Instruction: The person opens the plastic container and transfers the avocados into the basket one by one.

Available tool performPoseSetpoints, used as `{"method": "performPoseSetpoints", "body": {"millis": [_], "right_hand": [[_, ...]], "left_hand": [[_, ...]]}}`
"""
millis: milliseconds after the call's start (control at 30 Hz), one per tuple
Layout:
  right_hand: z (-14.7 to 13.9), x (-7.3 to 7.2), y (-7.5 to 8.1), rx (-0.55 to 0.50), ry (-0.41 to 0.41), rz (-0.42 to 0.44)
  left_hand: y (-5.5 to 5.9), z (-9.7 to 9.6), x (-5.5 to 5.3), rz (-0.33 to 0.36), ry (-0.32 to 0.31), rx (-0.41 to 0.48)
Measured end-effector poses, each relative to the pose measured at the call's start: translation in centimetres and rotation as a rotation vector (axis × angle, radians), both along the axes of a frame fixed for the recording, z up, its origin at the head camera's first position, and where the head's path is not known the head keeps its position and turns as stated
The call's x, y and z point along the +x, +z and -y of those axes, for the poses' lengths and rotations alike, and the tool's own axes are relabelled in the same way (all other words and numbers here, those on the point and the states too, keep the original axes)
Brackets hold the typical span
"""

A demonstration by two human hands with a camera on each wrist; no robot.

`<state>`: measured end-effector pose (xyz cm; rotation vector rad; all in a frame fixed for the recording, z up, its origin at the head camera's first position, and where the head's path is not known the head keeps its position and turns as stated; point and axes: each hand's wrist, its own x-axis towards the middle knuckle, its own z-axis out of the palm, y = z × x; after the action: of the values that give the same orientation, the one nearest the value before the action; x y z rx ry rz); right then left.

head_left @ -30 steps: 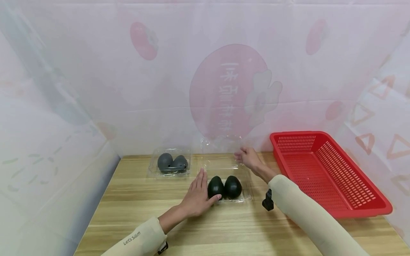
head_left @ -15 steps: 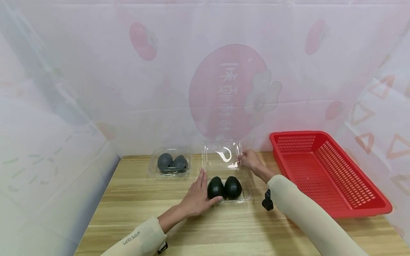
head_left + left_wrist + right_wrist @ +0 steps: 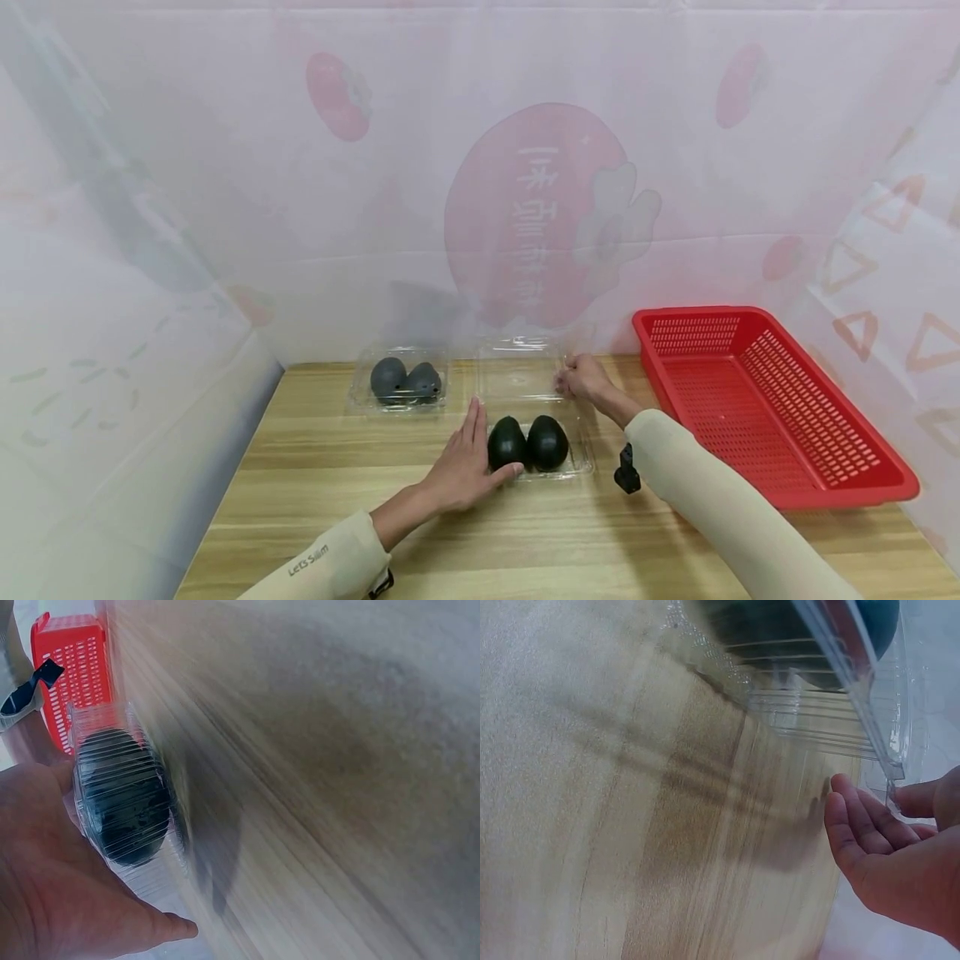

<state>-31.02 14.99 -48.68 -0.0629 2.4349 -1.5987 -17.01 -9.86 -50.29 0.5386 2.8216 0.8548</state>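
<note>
In the head view two dark green avocados (image 3: 547, 443) sit side by side in an opened clear plastic clamshell box (image 3: 579, 468). My left hand (image 3: 459, 471) rests along the box's left side with straight fingers, its thumb reaching across the front by the left avocado. Raised behind the fruit is the box's clear lid (image 3: 517, 375). My right hand (image 3: 588, 379) pinches the lid's right edge. In the right wrist view the thumb and fingers meet at a corner of the clear plastic. The left wrist view shows an avocado (image 3: 124, 799) through the ribbed box wall beside the palm.
A second clear box (image 3: 360, 404) with two dark, rounded fruits stands at the back left, its lid down. On the right a red perforated basket (image 3: 780, 500) lies close to my right forearm. Printed cloth walls enclose the wooden table (image 3: 315, 492).
My right hand, beside the lid with loose fingers at first, now pinches its edge. The lid's top edge has come down slightly toward me. My left hand stays at the box's side.
</note>
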Motion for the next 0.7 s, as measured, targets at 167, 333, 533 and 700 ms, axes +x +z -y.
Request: {"method": "performPoseSetpoints", "body": {"millis": [167, 333, 533, 700], "right_hand": [[-0.06, 0.19, -0.06, 0.087, 0.001, -0.024], [-0.12, 0.27, -0.22, 0.138, -0.008, -0.02], [-0.31, 0.15, -0.23, 0.285, 0.001, -0.102], [-0.54, -0.03, -0.39, 0.44, 0.031, -0.185]], "left_hand": [[-0.03, -0.13, 0.21, -0.005, 0.007, -0.015], [-0.17, -0.16, 0.31, -0.008, 0.005, -0.018], [-0.36, -0.2, 0.34, -0.021, 0.013, -0.009], [-0.69, -0.09, 0.26, -0.043, 0.025, -0.013]]}}
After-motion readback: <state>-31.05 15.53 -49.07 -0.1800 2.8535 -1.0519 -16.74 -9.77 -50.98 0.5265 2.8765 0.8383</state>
